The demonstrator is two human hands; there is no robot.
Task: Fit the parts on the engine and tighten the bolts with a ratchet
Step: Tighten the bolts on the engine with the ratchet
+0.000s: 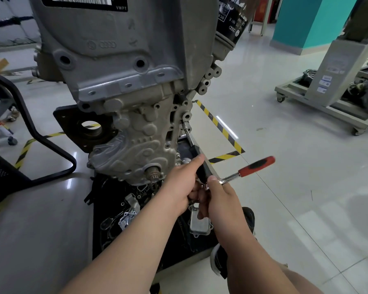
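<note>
Shop floor here is glossy pale tile (285, 187) with yellow-and-black hazard tape (221, 128) marked out around the work spot. There's a teal pillar (306, 22) in the upper right and a grey wheeled stand (327, 85) along the right edge. The big grey cast-aluminium engine (123, 60) fills the upper middle of the frame, with a black oil filter (234, 22) sticking out at its upper right. Below it is a black mat (179, 245) with loose bits on it, including a silver rectangular metal part (200, 223) just under the hands.

Lower middle, the person's left hand (183, 183) is wrapped around a black-handled extension bar (200, 164). Its thin steel shaft runs up to a bolt spot on the engine's lower right side. Right next to it, the right hand (219, 198) has its fingers curled around the head end of a chrome ratchet with a red-and-black grip (255, 166), and the handle pokes out to the right. The two hands are touching.
</note>
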